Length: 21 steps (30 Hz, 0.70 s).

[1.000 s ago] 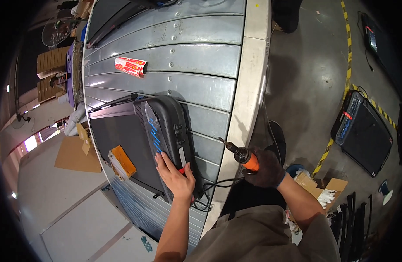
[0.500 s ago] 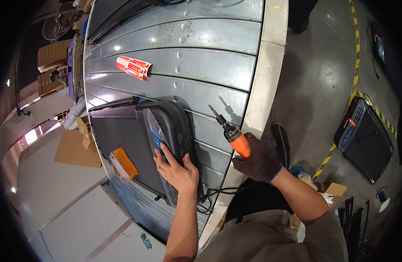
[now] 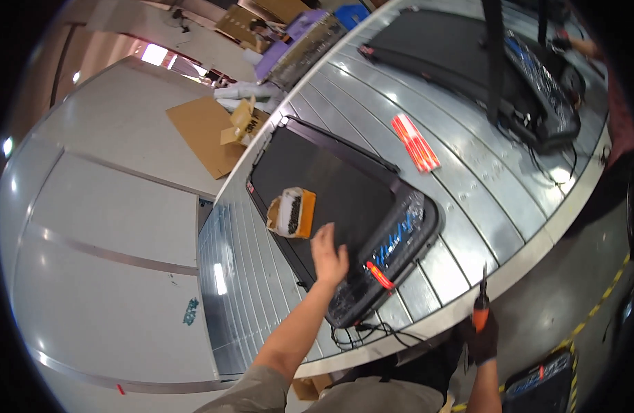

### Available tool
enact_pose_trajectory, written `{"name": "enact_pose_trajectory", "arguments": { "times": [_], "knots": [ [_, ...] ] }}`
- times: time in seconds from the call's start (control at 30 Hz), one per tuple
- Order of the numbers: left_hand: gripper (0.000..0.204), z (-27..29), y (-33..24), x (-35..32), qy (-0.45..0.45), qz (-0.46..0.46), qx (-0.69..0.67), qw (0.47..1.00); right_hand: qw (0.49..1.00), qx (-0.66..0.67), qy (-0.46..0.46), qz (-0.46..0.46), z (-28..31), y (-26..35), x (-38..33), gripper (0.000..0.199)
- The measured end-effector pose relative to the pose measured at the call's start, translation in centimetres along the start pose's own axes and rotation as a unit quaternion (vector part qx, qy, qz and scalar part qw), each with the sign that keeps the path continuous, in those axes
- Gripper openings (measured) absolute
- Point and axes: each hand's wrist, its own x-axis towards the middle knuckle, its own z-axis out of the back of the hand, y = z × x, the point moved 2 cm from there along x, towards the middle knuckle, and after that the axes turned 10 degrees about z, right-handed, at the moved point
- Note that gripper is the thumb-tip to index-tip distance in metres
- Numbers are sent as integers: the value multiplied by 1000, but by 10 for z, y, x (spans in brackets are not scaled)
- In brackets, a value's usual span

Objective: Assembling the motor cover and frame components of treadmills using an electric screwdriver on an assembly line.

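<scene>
A black flat treadmill [image 3: 310, 158] lies on the slatted metal conveyor, its plastic-wrapped end cover [image 3: 406, 241] toward the right. On its belt stands an open orange-and-white box [image 3: 305, 215] of small dark pieces that look like screws. My bare left hand [image 3: 329, 258] hovers over the belt just beside the box, slightly blurred, fingers stretched out with nothing seen in them. A red-and-yellow strip [image 3: 379, 275] lies on the cover's near part. My gloved right hand [image 3: 481, 341] grips an orange electric screwdriver [image 3: 480, 313] at the conveyor's edge, bit pointing up and away.
A red-and-white sticker sheet [image 3: 416, 143] lies on the slats [image 3: 468, 199]. Farther along is another black treadmill [image 3: 441, 51], with a person's arm [image 3: 584, 47] beside it. Black cables [image 3: 379, 334] hang at the near edge. Another treadmill [image 3: 541, 385] sits on the floor.
The view has swung round to the left. My left hand has left the end cover and moved to the box. My right hand still holds the screwdriver, and the box's contents now show.
</scene>
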Motion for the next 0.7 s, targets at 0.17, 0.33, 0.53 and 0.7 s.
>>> {"name": "enact_pose_trajectory", "arguments": {
  "times": [0.17, 0.33, 0.53, 0.7],
  "knots": [
    [61, -23, 102, 34, 107, 121, 216, 963, 997, -70, 5, 18, 36, -6, -4, 36],
    [34, -108, -2, 20, 168, 75, -68, 981, 998, -48, -31, -33, 92, -82, -19, 42],
    [38, -167, -46, 59, -18, -5, -29, 999, 998, -30, -8, 46, 117, -96, -19, 39],
    [36, -201, -93, 45, 243, -73, -119, 960, 999, -1, -9, 37, 124, -49, -35, 40]
  ]
}}
